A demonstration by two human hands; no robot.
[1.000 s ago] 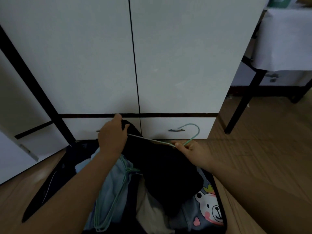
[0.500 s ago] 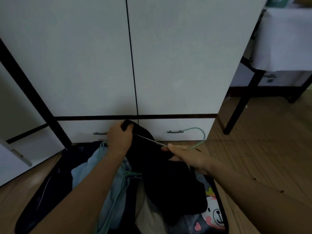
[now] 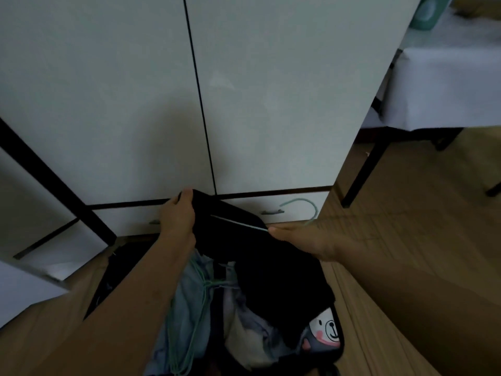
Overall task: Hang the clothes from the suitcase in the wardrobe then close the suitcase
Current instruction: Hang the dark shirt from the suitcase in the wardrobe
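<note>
Hands: your left hand [image 3: 177, 221] grips a bunched top edge of the black garment [image 3: 260, 261]; your right hand [image 3: 301, 237] pinches the thin green hanger [image 3: 298, 210] where its arm runs into the cloth.
Garment: soft and limp, light by the look of it. It sags from your left hand down into the suitcase [image 3: 337, 351], so it will slide and fold wherever you let go.
Hold: keep your grip at the neck or shoulder edge. Take fabric, not a loose fold, or it will probably slip off the hanger arm.
Hanger: thin and likely springy. Its hook sticks out past your right hand toward the wardrobe drawers; hold it near the neck below the hook.
Suitcase: open on the floor [image 3: 406, 253], with pale blue clothes [image 3: 189, 302] and more green hangers [image 3: 200, 297] inside.
Wardrobe: its white doors [image 3: 271, 90] are closed, right behind the suitcase.
Desk: stands to the right under a white cloth [image 3: 447, 85].
Writing: none readable; only a cartoon bear print [image 3: 326, 329] on a garment at the suitcase's right edge.
</note>
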